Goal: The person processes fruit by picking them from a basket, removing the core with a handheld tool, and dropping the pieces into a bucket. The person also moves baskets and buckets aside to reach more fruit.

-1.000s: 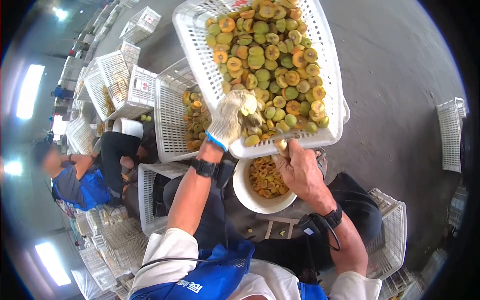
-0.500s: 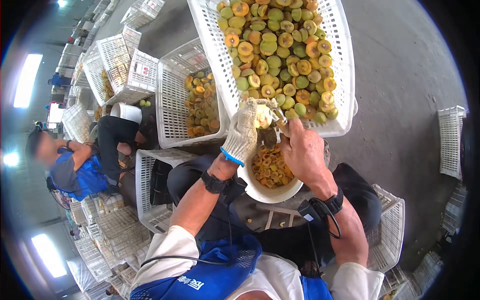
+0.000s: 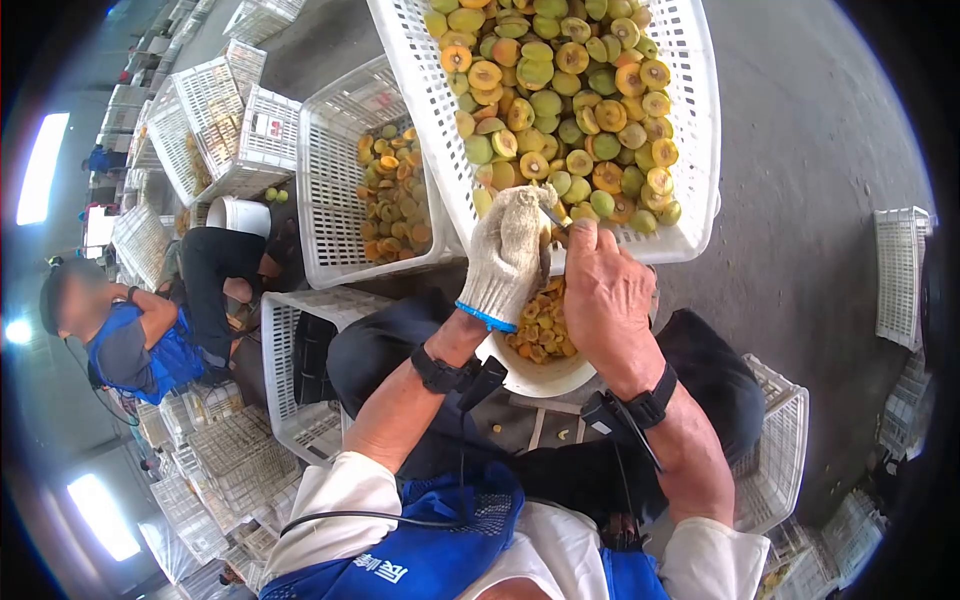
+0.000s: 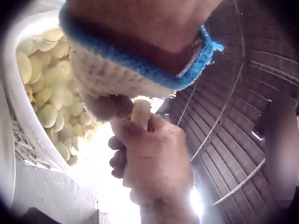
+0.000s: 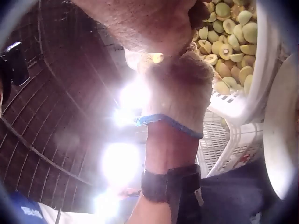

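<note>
My left hand, in a cream knitted glove with a blue cuff, curls round a fruit at the near edge of the white crate. The glove hides most of this fruit; a pale yellow bit of the fruit shows in the right wrist view. My bare right hand grips a tool with a pale handle, its thin metal shaft meeting the gloved fingers. The crate holds many green and orange halved fruits. Below both hands, a white bucket contains orange-yellow fruit pieces.
A second crate with halved fruits stands to the left. Further crates lie beside my left knee and right knee. Another person in a blue vest sits at the left, near a white pail and stacked crates.
My left hand has come back from over the crate's fruit to its near edge, and its fruit has turned mostly out of sight. The right hand has moved up, bringing the tool against it.
</note>
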The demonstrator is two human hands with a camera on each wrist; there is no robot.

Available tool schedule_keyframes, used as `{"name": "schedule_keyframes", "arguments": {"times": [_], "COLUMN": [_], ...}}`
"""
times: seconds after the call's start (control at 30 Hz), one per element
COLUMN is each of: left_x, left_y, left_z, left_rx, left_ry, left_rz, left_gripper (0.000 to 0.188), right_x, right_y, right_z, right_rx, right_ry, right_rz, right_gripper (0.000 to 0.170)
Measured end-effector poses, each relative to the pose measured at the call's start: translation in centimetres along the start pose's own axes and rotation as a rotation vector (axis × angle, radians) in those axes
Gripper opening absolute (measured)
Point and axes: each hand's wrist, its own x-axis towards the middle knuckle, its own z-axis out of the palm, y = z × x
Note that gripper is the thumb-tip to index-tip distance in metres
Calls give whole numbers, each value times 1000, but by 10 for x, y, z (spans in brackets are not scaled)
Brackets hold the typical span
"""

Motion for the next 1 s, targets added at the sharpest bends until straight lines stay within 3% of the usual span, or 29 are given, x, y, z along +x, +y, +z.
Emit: {"name": "schedule_keyframes", "arguments": {"times": [0.03,0.17,0.33,0.47,0.53,0.57,0.77,0.83,0.87,0.93,1.0], "left_x": [-1,6,9,7,9,11,15,19,19,17,16], "left_y": [4,-1,-11,-12,-10,-9,-6,-5,-1,9,11], "left_z": [2,-8,-16,-12,-13,-13,-11,-8,-10,-16,-13], "left_rx": [-100,94,105,27,102,105,174,289,291,264,207], "left_ry": [15,-42,-125,-67,-82,-85,-198,-198,-200,-324,-308], "left_rz": [-110,-46,-54,-90,-74,-73,46,261,257,-43,-138], "left_gripper": [25,22,24,26,47,47,49,49,49,49,51], "right_x": [0,0,-7,-9,-10,-10,-9,-8,-9,-13,-13], "right_y": [0,0,-1,-4,-1,0,10,13,14,18,20], "right_z": [1,0,2,10,7,6,-7,-8,-8,-8,-4], "right_rx": [-6,-12,-61,-71,-89,-105,-84,-32,20,78,133], "right_ry": [-14,-73,-128,-117,-82,-52,-107,-137,-169,-191,-205], "right_rz": [-18,-59,-67,-52,-79,-108,-153,-139,-129,-111,-99], "right_gripper": [32,33,34,42,44,47,46,43,40,34,28]}}
